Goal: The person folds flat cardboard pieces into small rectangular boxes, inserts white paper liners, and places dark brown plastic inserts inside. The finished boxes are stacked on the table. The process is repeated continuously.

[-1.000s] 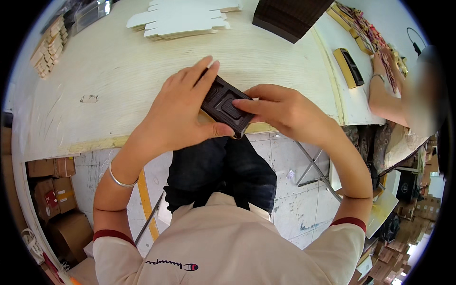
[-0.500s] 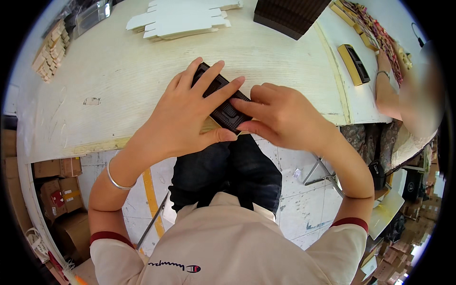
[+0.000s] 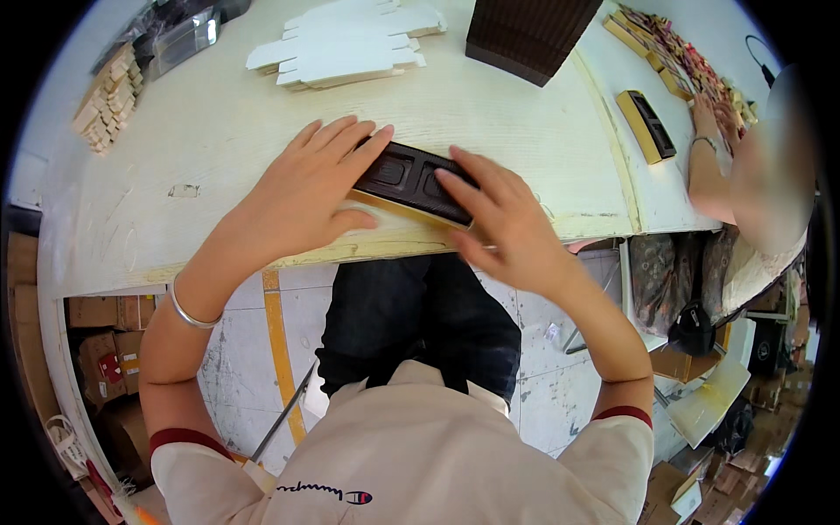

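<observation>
A long, narrow gold box with a black plastic tray (image 3: 389, 168) set in it lies at the table's front edge. The tray has several moulded hollows, and the box slants down toward the right. Over its left end rests my left hand (image 3: 302, 188), fingers stretched out and thumb apart on the near side. My right hand (image 3: 512, 223) is at the right end, slightly smeared, its fingers spread and the fingertips at the tray. Neither hand is closed round the box. Both ends of it are partly covered by my fingers.
Flat white carton blanks (image 3: 350, 44) are stacked at the far middle. A tall stack of dark trays (image 3: 525, 39) stands right of them. Small wooden-looking pieces (image 3: 109, 101) pile up far left. Another gold box (image 3: 646, 127) lies near a co-worker's arm (image 3: 707, 171) at right.
The box has turned to a flatter slant. My right hand's pinched fingers have spread apart and shifted right. My left hand has drawn back toward the box's left end.
</observation>
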